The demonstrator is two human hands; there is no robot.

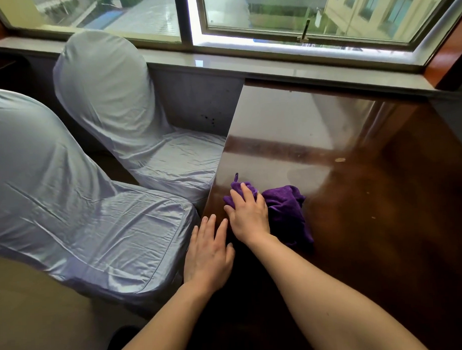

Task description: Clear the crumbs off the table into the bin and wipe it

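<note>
The cloth point(286, 207) lies bunched mid-frame by the left edge of the table point(382, 195), long axis upper left to lower right, loop pointing up, pressed under the flat-fingered right hand point(249, 213), with the left hand point(207, 251) open at the edge and pale specks, perhaps crumbs point(339, 159), further right.

cloth point(286, 207) on table point(382, 195), chairs point(100, 226) left

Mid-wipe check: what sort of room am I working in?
Likely a banquet or function room: loose fabric covers on the near chair and far chair, a polished dark table, a window overlooking rooftops.
</note>
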